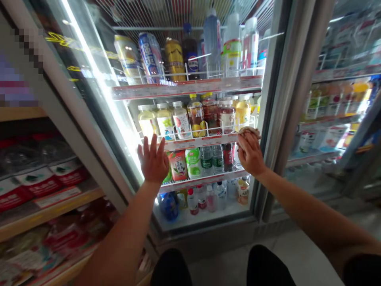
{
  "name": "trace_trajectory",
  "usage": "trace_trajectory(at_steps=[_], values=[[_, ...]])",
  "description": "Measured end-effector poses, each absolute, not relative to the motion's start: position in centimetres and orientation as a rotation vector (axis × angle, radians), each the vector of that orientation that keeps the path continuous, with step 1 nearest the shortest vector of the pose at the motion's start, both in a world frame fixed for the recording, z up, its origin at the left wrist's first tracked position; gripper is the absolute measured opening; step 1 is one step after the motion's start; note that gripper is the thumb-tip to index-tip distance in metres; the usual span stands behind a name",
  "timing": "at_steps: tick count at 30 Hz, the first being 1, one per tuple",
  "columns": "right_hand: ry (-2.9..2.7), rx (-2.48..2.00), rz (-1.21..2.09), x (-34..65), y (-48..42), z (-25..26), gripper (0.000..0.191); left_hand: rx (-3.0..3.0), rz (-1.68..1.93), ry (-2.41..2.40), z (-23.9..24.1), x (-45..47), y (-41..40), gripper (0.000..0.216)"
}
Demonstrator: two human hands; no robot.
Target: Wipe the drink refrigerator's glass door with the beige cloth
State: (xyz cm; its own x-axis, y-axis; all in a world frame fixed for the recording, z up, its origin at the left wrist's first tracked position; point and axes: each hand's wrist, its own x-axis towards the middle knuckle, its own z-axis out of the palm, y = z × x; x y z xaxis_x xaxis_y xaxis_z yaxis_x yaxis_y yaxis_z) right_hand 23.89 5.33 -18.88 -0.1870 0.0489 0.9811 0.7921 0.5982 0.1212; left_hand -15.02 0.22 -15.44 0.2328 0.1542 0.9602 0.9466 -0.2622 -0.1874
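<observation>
In front of me is a glass fridge door with a grey frame (272, 107), and lit drinks show through the pane. My right hand (251, 155) holds a crumpled pale cloth (249, 130) against the glass, near the right side of the frame. Fingers spread, my left hand (153, 161) is raised at the left part of the pane and holds nothing. It appears to rest on the glass, though contact is hard to confirm. Behind the pane, bottles with white caps (181, 121) stand near the left fingertips, and a yellow drink bottle (242, 113) is close behind the cloth.
Large cans (150, 55) and tall bottles stand on the fridge's top shelf; small bottles (193, 202) are at the bottom. To the left, an open shelf holds red-and-white packs (35, 180). Another glass-fronted fridge section (330, 107) lies to the right. My knees (171, 268) are below.
</observation>
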Motion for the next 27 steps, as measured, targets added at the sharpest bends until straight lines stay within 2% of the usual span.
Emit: trace_trajectory(at_steps=[4,11,22,27], values=[[-1.683,-0.684,-0.802,23.7,5.3,-19.2,0.077,-1.606,-1.126,-1.054,-15.4,-14.9,0.2,0.062],[-1.618,-0.627,-0.778,23.0,6.4,-12.4,0.061,-1.557,-1.106,-0.968,-15.3,-14.8,0.3,0.069],[-1.638,-0.642,-0.737,19.1,5.7,-8.3,0.058,-1.579,-1.129,-1.007,-15.4,-14.7,0.1,0.063],[-1.782,-0.529,-0.831,16.1,4.7,-9.7,0.065,-1.563,-1.121,-0.986,-15.5,-14.7,0.2,0.061]])
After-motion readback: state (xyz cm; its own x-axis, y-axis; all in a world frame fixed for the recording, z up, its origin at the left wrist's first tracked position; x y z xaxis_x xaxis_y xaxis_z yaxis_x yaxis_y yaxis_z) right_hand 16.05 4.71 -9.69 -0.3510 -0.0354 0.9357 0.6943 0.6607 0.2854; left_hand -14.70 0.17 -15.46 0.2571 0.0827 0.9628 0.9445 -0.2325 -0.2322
